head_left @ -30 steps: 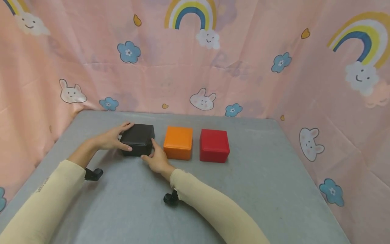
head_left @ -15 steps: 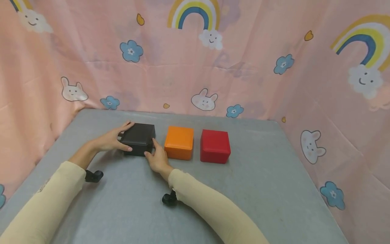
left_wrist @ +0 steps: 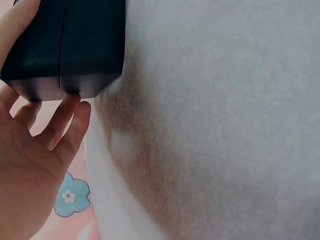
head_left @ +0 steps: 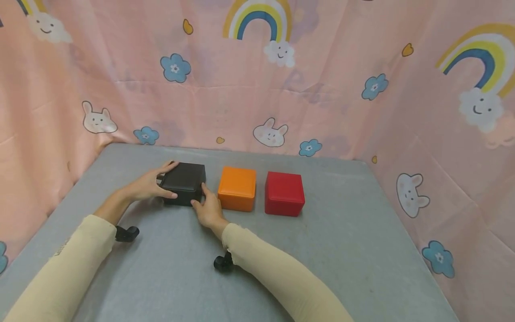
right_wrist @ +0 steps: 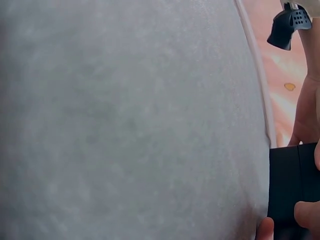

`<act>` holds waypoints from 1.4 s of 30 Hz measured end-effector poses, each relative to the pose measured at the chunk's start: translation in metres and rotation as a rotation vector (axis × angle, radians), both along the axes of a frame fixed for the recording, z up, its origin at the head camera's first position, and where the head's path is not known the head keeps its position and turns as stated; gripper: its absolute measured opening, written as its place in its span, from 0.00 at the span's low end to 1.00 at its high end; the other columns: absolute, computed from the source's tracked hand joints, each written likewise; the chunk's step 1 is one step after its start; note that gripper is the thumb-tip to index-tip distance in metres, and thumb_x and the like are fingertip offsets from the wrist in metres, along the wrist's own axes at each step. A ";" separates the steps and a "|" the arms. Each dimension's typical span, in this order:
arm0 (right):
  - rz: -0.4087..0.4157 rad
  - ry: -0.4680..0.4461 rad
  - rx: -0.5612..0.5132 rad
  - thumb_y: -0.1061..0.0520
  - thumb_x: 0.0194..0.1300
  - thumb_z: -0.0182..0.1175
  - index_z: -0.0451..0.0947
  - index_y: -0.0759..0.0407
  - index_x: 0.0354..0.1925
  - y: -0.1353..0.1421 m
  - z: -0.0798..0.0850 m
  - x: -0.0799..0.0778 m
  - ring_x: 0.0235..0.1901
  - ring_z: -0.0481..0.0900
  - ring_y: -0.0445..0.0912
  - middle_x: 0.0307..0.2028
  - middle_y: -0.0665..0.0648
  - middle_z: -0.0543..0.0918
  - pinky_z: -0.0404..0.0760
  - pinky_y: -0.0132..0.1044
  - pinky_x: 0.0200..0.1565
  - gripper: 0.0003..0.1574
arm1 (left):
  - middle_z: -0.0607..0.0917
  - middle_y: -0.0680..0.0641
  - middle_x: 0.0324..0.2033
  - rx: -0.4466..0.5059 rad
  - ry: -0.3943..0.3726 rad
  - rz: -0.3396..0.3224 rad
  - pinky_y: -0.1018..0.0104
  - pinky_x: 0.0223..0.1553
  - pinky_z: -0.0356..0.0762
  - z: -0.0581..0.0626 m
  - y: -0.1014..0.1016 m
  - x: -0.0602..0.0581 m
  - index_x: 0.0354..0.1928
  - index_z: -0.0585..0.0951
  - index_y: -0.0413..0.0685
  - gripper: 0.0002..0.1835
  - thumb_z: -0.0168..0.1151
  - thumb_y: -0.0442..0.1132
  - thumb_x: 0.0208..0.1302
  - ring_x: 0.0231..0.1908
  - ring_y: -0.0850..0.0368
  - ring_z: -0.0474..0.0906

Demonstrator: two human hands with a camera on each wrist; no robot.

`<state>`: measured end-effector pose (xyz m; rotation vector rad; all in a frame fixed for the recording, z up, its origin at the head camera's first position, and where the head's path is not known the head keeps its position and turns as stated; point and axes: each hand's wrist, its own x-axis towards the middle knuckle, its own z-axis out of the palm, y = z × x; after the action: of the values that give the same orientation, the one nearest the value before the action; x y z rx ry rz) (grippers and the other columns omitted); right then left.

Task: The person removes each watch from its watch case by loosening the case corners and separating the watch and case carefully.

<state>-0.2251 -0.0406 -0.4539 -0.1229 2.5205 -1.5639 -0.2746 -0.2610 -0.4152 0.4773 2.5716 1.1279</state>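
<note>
A black box (head_left: 186, 175) with a smooth leather-like lid sits at the left of a row of 3 boxes. My left hand (head_left: 148, 183) grips its left end, thumb on the front face and fingers at the far left side. In the left wrist view, fingertips (left_wrist: 75, 100) touch the end face of the box. From the right, my right hand (head_left: 210, 212) holds the box, thumb at the front face and a finger along the right side. The right wrist view shows only the thumb (right_wrist: 307, 215) and one fingertip against the box. The lid looks closed.
Just right of my right hand stands an orange box (head_left: 237, 183), and beyond it a red box (head_left: 284, 190). All rest on a grey cloth-covered table (head_left: 342, 250). A pink patterned curtain (head_left: 225, 98) hangs behind and at both sides.
My right thumb has slid slightly to the right along the front of the black box. Both hands otherwise stay on it, and the head view has shifted a little.
</note>
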 end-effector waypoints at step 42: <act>0.016 0.095 0.105 0.58 0.74 0.58 0.60 0.65 0.75 -0.001 0.001 0.003 0.65 0.74 0.44 0.74 0.59 0.65 0.67 0.43 0.73 0.37 | 0.62 0.32 0.75 0.059 -0.041 0.110 0.35 0.69 0.66 0.020 0.005 -0.033 0.75 0.65 0.42 0.37 0.50 0.59 0.75 0.73 0.31 0.61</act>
<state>-0.2225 -0.0416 -0.4528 -0.2076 2.6611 -1.4497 -0.3076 -0.2558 -0.3948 0.3255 2.5623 1.2402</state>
